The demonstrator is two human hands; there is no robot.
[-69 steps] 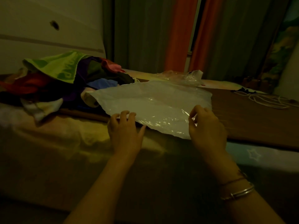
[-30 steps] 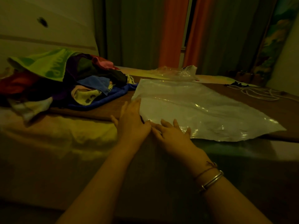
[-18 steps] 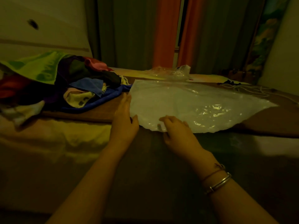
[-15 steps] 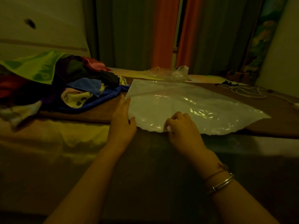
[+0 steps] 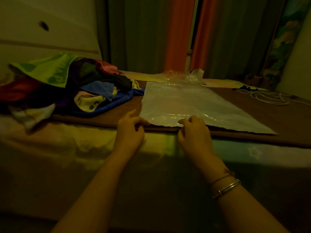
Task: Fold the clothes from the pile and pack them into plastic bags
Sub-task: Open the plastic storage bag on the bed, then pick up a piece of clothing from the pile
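Observation:
A large clear plastic bag [image 5: 190,105] lies flat on the brown mat [image 5: 277,118] that covers the bed. My left hand [image 5: 130,130] pinches the bag's near left corner. My right hand [image 5: 195,132] grips the bag's near edge a little further right, fingers curled over it. A pile of clothes [image 5: 67,88] sits at the left on the bed: a bright green garment on top, then red, dark, blue and pale pieces. The pile's blue cloth nearly touches the bag's left edge.
A bundle of crumpled clear plastic bags [image 5: 183,76] lies behind the flat bag. White cords [image 5: 267,98] are coiled on the mat at the far right. Curtains [image 5: 178,34] hang behind the bed. The near bed edge [image 5: 84,142] runs below my hands.
The bag, which had been held lifted and rippled, now lies flat on the mat. Both hands have shifted to its near edge, the right hand moving rightward away from the left.

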